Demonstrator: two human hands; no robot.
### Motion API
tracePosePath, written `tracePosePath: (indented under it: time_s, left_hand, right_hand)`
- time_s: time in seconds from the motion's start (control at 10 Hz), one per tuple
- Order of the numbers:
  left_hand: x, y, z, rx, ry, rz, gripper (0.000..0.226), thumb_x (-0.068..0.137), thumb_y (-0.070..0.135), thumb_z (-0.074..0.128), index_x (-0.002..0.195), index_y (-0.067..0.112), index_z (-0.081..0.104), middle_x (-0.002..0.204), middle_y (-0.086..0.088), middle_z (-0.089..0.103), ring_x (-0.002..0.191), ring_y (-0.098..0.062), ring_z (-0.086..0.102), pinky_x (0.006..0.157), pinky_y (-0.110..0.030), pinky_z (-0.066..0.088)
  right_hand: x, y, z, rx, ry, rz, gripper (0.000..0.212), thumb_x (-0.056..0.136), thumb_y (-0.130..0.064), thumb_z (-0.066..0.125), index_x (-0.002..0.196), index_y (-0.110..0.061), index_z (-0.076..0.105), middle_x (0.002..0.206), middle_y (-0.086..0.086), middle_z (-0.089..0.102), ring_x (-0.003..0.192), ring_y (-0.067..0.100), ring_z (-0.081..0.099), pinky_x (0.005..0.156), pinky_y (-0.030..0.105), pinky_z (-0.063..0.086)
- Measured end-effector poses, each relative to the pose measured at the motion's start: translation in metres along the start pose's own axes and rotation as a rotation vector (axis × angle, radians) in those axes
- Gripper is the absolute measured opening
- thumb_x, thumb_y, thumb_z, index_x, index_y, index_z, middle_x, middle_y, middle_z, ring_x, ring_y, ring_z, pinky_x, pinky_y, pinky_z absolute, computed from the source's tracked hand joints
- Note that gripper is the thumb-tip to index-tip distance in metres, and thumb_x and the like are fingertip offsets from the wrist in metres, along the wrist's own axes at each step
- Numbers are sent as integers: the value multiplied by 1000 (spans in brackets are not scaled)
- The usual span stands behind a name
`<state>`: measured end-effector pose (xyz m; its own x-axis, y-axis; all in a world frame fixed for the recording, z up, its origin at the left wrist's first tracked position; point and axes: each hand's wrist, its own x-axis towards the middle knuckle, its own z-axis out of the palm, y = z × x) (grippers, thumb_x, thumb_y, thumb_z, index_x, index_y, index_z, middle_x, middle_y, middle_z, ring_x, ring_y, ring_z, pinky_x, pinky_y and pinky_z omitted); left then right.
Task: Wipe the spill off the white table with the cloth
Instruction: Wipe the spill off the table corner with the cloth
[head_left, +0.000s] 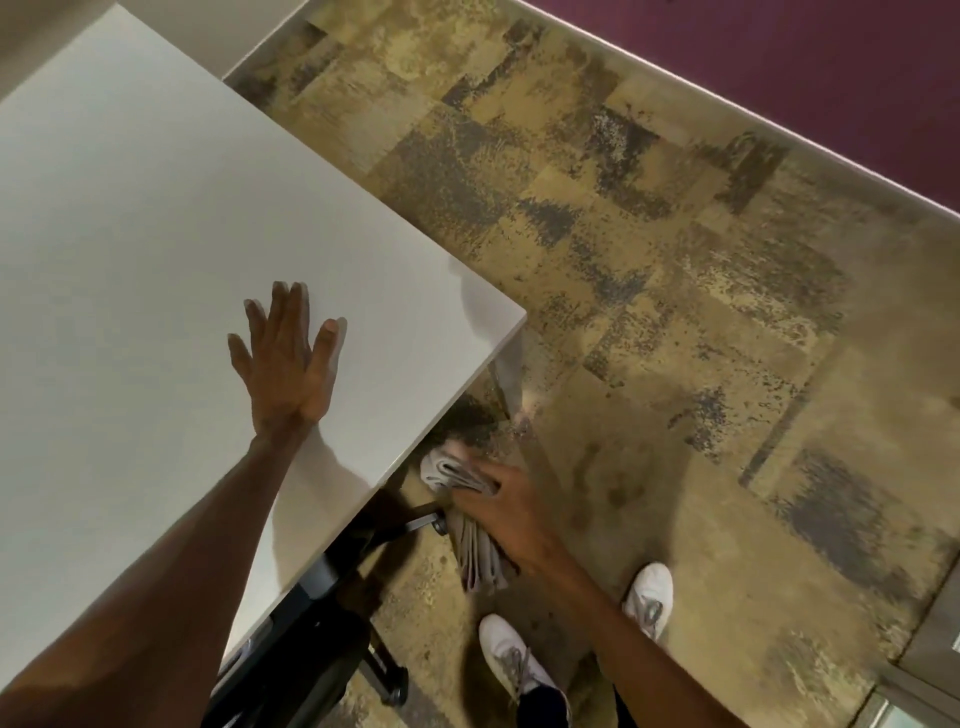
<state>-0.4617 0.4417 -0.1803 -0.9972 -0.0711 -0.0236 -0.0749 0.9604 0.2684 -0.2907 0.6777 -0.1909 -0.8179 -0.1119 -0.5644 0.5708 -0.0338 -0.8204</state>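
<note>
Fingers (283, 317) of the left hand (285, 364) are spread wide and flat, palm down on the white table (130, 208), gripping nothing; those of the right hand (511, 512) are curled tight around the cloth (470, 525).

Largest in view is the mottled tan and grey floor (675, 312), filling the centre and right of the frame, with a purple wall (831, 67) across the upper right corner. Next comes the table, taking the whole left side, its near corner pointing toward the middle of the frame. No spill can be made out on its surface. The left forearm runs up from the lower left corner to the hand near the table's lower right edge.

Below that edge, lower centre, the right hand holds the cloth off the table, above the floor. It is a grey, bunched bundle with its long axis running steeply from upper left to lower right: one rounded end pokes up toward the table edge, the other hangs down toward the white shoes (511, 654) at the bottom.
</note>
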Motion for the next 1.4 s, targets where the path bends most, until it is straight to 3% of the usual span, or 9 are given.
tracePosePath:
  time_s: [0.1,0.2,0.3,0.4,0.6,0.7,0.9,1.2,1.4]
  left_hand:
    - [2,1,0,-2,23,-18,87,95,77,4,162,23,19,171,1,15,159,-26,6,124,-60,3]
    - [2,0,-1,-37,-21,-7,76,101,70,11,160,24,20,171,-1,14,158,-27,5,124,-62,0]
    - [2,-2,1,37,41,-17,86,96,74,4,160,21,27,169,-1,22,158,-28,10,124,-60,6]
    - [3,1,-2,-32,-28,-20,77,100,71,12,159,23,24,170,-2,17,158,-28,7,123,-61,-1]
    - [3,1,-1,25,43,-28,84,98,74,7,158,21,32,168,-2,25,158,-28,12,125,-58,5]
    - [6,2,3,21,59,-44,88,96,75,6,157,21,37,166,1,30,158,-25,13,125,-54,6]
    - [6,4,-3,-57,23,-67,79,98,70,19,158,20,33,168,1,25,159,-24,7,127,-56,3]
    - [8,2,-4,21,-2,-16,78,100,68,20,161,19,26,169,-3,18,158,-30,7,124,-62,9]
    - [11,-1,-4,21,-22,-32,77,99,67,25,161,22,24,170,-2,16,159,-29,6,125,-61,7]
  right_hand:
    - [6,-13,-41,296,266,151,8,89,-15,65,97,-13,67,71,1,71,62,19,67,58,28,54]
    - [23,-50,-94,503,332,81,13,85,-16,62,94,-8,61,69,5,66,59,23,61,56,28,53]
    - [58,-107,-128,610,261,-8,20,80,-18,63,97,-6,63,80,11,68,66,27,63,66,33,54]
    - [111,-136,-137,532,256,31,29,72,-19,69,96,-5,62,83,15,64,65,29,63,67,36,53]
    - [147,-158,-103,292,312,153,19,79,-19,68,63,-12,61,56,7,60,50,24,54,61,35,48]
    - [164,-158,-110,282,308,214,15,80,-24,66,70,-14,62,64,8,59,51,22,53,68,40,52]
    - [194,-174,-88,189,266,279,20,73,-25,71,73,-6,65,63,11,58,50,24,52,60,33,45]
    - [234,-187,-49,186,451,263,26,75,-20,65,57,-10,50,39,3,47,36,21,44,52,32,40]
    - [269,-213,-22,182,437,269,21,57,-20,64,40,-16,52,47,7,50,40,24,45,52,34,38]
